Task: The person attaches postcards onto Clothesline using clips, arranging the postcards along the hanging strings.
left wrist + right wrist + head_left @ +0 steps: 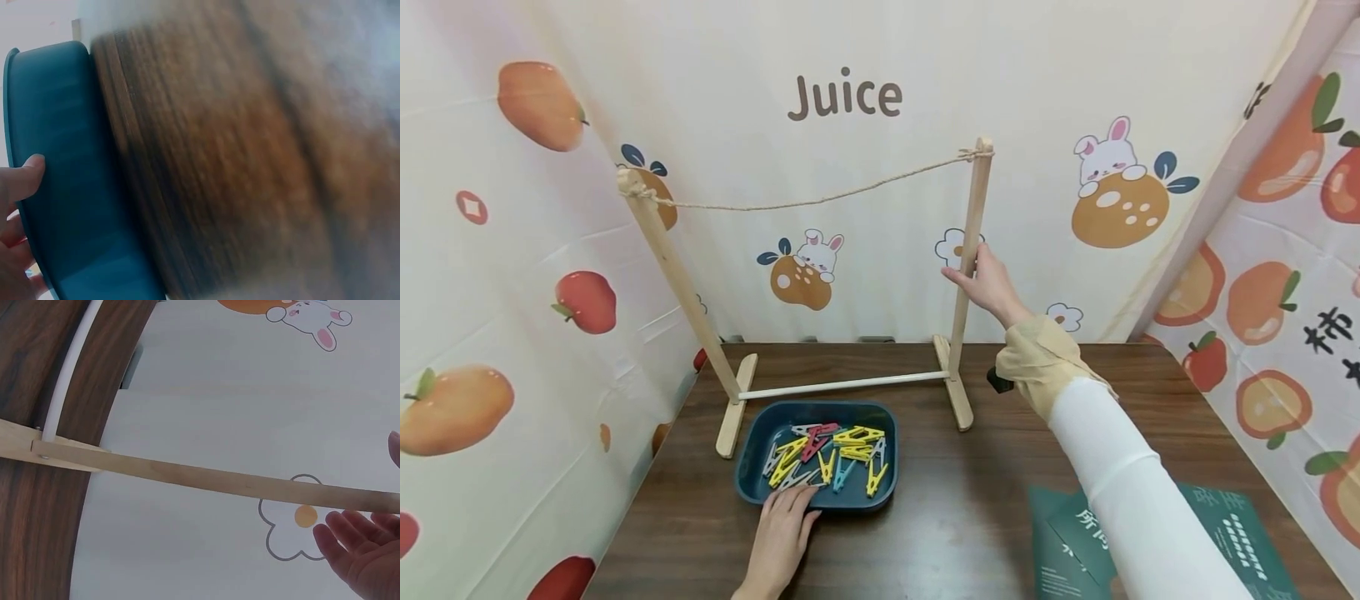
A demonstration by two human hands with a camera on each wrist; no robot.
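Observation:
A wooden rack stands on the dark table (955, 517), with a string (805, 202) sagging between its two posts. My right hand (979, 279) reaches up to the right post (972, 225). In the right wrist view its fingers (353, 553) are straight on one side of the post (219, 481), with the thumb on the other side. A blue tray (752, 493) of several coloured clothespins (831, 450) lies in front of the rack. My left hand (784, 521) holds its near rim, with the thumb (28, 172) on the tray's outer wall (69, 156) and the fingers over the edge.
A white rod (842, 385) joins the rack's feet, and the left post (673, 275) leans outward. Green printed sheets (1075, 533) lie at the table's front right. Fruit-patterned cloth walls close in the back and both sides.

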